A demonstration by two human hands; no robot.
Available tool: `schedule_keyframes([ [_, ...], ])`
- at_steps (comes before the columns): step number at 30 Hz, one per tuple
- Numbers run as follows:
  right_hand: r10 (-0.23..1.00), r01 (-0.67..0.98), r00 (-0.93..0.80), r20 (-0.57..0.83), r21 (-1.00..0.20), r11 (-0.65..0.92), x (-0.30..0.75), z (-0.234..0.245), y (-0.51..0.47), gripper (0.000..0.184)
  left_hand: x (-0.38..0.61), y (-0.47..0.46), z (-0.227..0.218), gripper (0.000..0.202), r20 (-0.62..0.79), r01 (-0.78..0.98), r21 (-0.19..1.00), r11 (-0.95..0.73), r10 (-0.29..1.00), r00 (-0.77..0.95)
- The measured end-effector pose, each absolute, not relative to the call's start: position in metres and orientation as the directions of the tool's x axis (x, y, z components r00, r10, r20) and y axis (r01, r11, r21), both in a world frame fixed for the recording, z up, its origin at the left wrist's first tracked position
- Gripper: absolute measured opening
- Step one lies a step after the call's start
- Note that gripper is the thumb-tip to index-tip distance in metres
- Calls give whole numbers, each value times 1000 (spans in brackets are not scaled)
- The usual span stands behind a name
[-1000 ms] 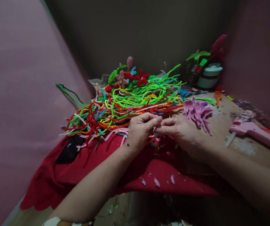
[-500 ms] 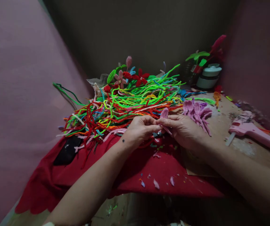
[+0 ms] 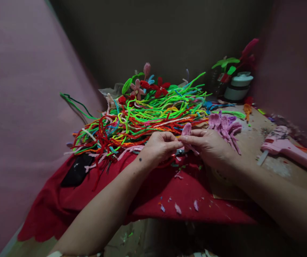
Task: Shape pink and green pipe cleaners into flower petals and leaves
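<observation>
My left hand (image 3: 158, 146) and my right hand (image 3: 209, 146) meet fingertip to fingertip over a red cloth (image 3: 148, 192). Both pinch a small pink pipe-cleaner petal (image 3: 187, 129) that sticks up between them. Just behind my hands lies a big heap of pipe cleaners (image 3: 145, 119) in green, red, orange and yellow. A bunch of finished pink petals (image 3: 224, 126) lies right of my right hand. Something small and metallic shows under my fingers, and I cannot make it out.
A pink glue gun (image 3: 290, 150) lies on the wooden table at the right. A round jar (image 3: 237, 87) and pipe-cleaner flowers (image 3: 148, 85) stand at the back. A black object (image 3: 77, 173) lies on the cloth at the left. Pink scraps litter the cloth's front.
The pink petal has come up into view between my fingertips. My hands have shifted slightly; the heap and tools lie as before.
</observation>
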State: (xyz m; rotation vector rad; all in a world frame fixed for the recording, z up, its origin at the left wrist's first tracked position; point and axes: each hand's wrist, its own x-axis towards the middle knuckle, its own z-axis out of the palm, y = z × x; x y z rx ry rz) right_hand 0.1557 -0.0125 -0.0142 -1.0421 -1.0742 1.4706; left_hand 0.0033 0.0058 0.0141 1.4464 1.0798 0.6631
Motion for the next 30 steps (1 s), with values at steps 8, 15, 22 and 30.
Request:
schedule_keyframes([
  [8,998,-164,-25,-61,-984,-64,150,-2,-22,24,1,-2,0,18,468,538,525,-659,752,464],
  [15,995,-455,-50,-88,-885,-101,152,-9,-11,22,5,8,4,26,197,50,976,-210,962,188],
  [22,997,-566,-27,-77,-821,-79,149,-12,-10,16,13,5,-4,22,-29,-130,987,98,892,451],
  [30,994,-162,27,105,-981,108,150,-12,-19,15,16,0,-3,15,-168,-91,962,257,821,546],
])
